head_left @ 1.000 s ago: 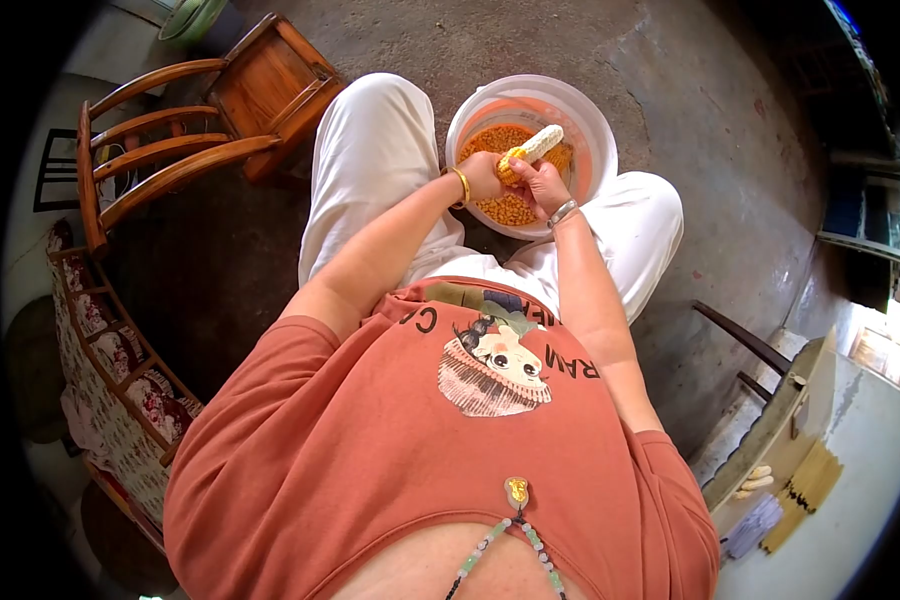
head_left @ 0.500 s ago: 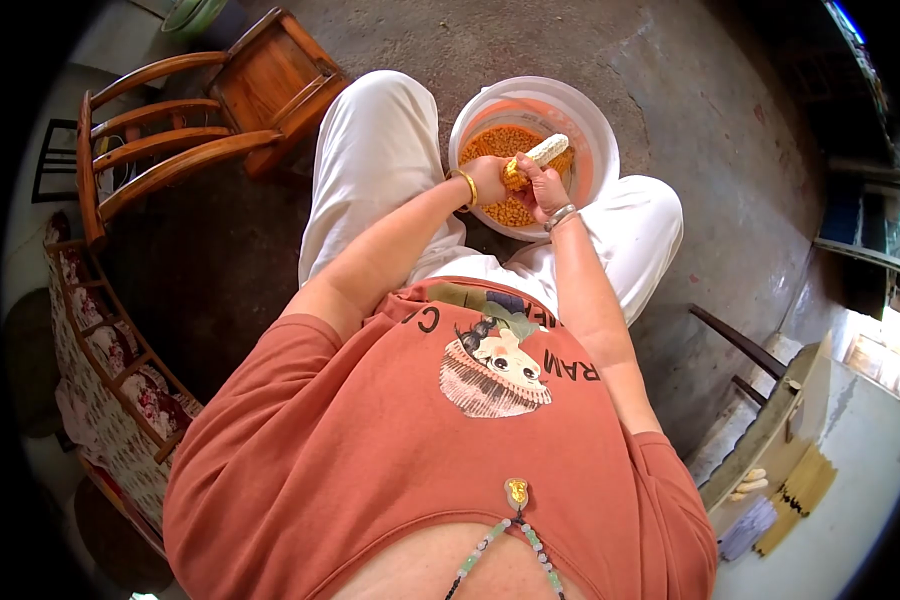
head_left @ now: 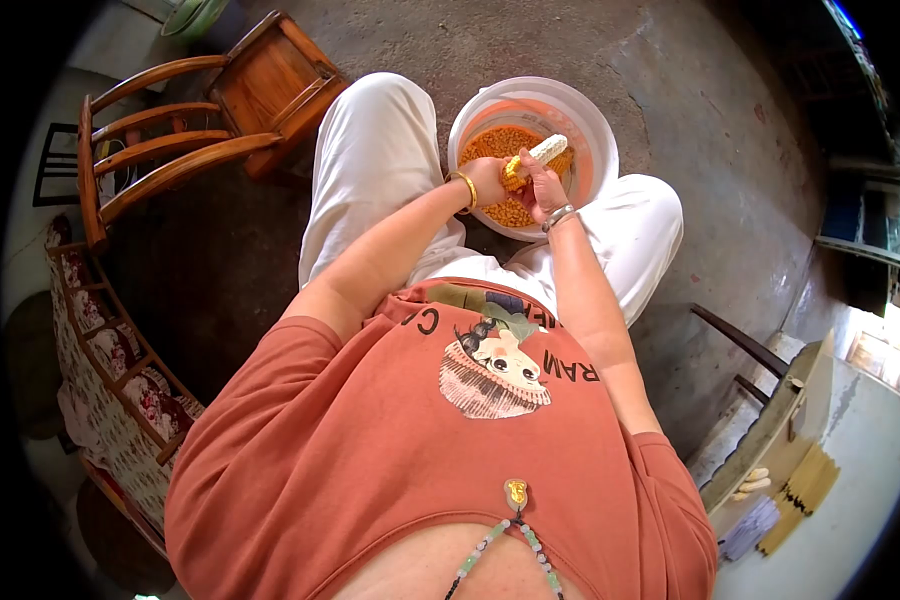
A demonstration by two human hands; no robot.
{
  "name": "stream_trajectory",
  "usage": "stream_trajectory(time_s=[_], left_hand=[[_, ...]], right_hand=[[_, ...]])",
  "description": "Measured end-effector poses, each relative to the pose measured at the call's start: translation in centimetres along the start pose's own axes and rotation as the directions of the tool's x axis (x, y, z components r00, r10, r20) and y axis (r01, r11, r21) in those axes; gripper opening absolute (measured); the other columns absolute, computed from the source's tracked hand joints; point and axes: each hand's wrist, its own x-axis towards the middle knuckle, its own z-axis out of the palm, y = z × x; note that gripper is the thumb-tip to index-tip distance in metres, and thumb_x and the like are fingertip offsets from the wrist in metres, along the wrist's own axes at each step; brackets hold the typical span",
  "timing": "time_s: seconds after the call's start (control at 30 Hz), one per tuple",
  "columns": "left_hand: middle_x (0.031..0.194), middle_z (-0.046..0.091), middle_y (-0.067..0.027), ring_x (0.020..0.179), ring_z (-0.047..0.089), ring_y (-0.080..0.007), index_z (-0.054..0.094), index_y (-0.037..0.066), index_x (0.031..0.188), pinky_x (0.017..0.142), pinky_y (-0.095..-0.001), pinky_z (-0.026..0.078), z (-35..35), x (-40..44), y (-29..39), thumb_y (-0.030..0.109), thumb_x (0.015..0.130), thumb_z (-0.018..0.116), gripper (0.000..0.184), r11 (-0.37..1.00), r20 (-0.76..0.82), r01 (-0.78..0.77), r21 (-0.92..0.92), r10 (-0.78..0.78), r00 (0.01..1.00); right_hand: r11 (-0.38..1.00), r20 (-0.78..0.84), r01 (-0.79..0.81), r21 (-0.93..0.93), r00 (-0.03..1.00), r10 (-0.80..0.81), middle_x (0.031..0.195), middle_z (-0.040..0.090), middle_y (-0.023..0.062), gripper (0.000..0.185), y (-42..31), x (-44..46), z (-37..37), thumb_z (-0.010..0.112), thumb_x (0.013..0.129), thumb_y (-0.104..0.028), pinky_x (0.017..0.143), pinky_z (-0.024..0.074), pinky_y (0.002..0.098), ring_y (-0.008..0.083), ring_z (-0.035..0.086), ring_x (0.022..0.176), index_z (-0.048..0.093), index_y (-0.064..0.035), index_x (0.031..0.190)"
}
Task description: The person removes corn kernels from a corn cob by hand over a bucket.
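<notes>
My left hand [head_left: 486, 182], with a gold bangle at its wrist, is closed around the lower end of a corn cob [head_left: 549, 149]. The cob's upper part is bare and white, while yellow kernels still cover the part between my hands. My right hand [head_left: 542, 192], wearing a silvery bracelet, grips the same cob from the other side with the thumb laid along it. Below both hands stands a white bucket [head_left: 597, 125] between my knees. Loose corn kernels [head_left: 505, 142] lie inside it. The lower end of the cob is hidden by my fingers.
A wooden chair [head_left: 270, 85] stands to the left on the concrete floor [head_left: 670, 110]. Nearer on that side is a wooden-framed seat with floral cloth [head_left: 115, 350]. At lower right, pale cobs [head_left: 751, 484] lie beside a board-like edge [head_left: 760, 440]. A green basin [head_left: 192, 16] is at top left.
Both hands keep hold of the cob over the bucket. My right thumb has shifted slightly up along the cob; little else differs.
</notes>
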Motion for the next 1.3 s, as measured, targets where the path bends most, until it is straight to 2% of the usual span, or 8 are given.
stream_trajectory(time_s=[0.23,0.57,0.67,0.77,0.9,1.0,1.2,1.3], left_hand=[[0.087,0.066,-0.0159,0.082,0.063,-0.0294,0.063,0.008,0.095,0.073,-0.0359,0.049,0.2,1.0,-1.5,0.014,0.061,0.069,0.035,0.994,0.058,0.006,-0.114,0.001,0.998],[0.089,0.065,-0.0169,0.084,0.063,-0.031,0.064,0.008,0.093,0.074,-0.0369,0.05,1.2,1.8,-2.6,0.015,0.062,0.067,0.032,0.997,-0.007,-0.022,-0.071,0.022,1.0],[0.09,0.065,-0.0168,0.084,0.063,-0.0312,0.064,0.008,0.094,0.073,-0.0371,0.05,0.9,0.6,-1.1,0.016,0.064,0.068,0.031,0.999,-0.041,0.012,0.037,-0.01,0.999],[0.087,0.065,-0.0172,0.081,0.063,-0.0315,0.063,0.007,0.093,0.071,-0.0364,0.05,1.4,0.3,-0.6,0.014,0.065,0.069,0.03,0.994,-0.069,0.012,0.108,-0.005,0.998],[0.091,0.065,-0.0167,0.087,0.062,-0.0317,0.064,0.008,0.093,0.075,-0.0379,0.049,0.5,0.2,0.1,0.018,0.065,0.069,0.029,0.99,-0.011,0.063,0.125,-0.062,0.998],[0.093,0.065,-0.0169,0.089,0.062,-0.0316,0.065,0.007,0.092,0.077,-0.0383,0.049,0.1,0.3,0.1,0.022,0.065,0.07,0.031,0.996,0.01,0.053,0.075,-0.054,0.998],[0.09,0.065,-0.0173,0.087,0.062,-0.0316,0.064,0.005,0.089,0.076,-0.0381,0.049,0.3,1.0,-1.0,0.024,0.066,0.07,0.03,1.0,-0.013,0.02,0.013,-0.02,1.0],[0.089,0.065,-0.0163,0.087,0.062,-0.0311,0.064,0.006,0.09,0.075,-0.0388,0.049,0.6,0.5,-0.6,0.023,0.069,0.067,0.027,0.996,-0.042,0.027,0.087,-0.023,0.999]], right_hand=[[1.0,0.102,0.01,0.011,0.995,-0.011,0.102,0.058,0.0063,0.033,-0.1,0.0,-0.5,0.058,0.087,-0.027,0.079,0.0513,0.034,0.0172,0.057,0.094,0.054,-0.0034,0.11],[0.996,0.157,-0.009,0.088,0.988,-0.005,0.106,0.057,0.0056,0.033,-0.4,-0.3,-0.4,0.059,0.086,-0.022,0.081,0.0495,0.0343,0.017,0.056,0.095,0.054,-0.0034,0.113],[0.997,0.006,0.032,-0.07,0.999,-0.031,0.102,0.058,0.0026,0.034,0.4,0.0,0.0,0.063,0.083,-0.022,0.076,0.0494,0.0326,0.015,0.056,0.093,0.056,-0.0052,0.113],[0.973,-0.062,0.094,-0.213,0.992,-0.11,0.101,0.057,0.0067,0.036,1.2,0.0,0.4,0.068,0.08,-0.018,0.075,0.0518,0.0319,0.0164,0.057,0.089,0.055,-0.0019,0.109],[0.97,-0.034,0.082,-0.23,0.995,-0.093,0.099,0.057,0.0072,0.036,1.0,0.4,-0.2,0.066,0.082,-0.021,0.072,0.0532,0.0312,0.0167,0.058,0.087,0.054,0.0007,0.107],[0.976,-0.034,0.089,-0.201,0.995,-0.098,0.093,0.059,0.0024,0.031,1.2,0.6,-0.3,0.064,0.082,-0.022,0.062,0.0511,0.0273,0.0126,0.057,0.08,0.055,-0.0051,0.106],[0.996,0.118,0.053,-0.071,0.992,-0.045,0.1,0.054,0.0053,0.039,0.3,0.3,-0.5,0.063,0.083,-0.025,0.07,0.0531,0.0304,0.0158,0.056,0.089,0.049,-0.0047,0.113],[0.994,0.08,0.061,-0.091,0.995,-0.054,0.097,0.054,0.0043,0.043,0.5,0.1,-0.1,0.066,0.081,-0.027,0.07,0.0529,0.0307,0.0158,0.056,0.089,0.049,-0.0038,0.113]])
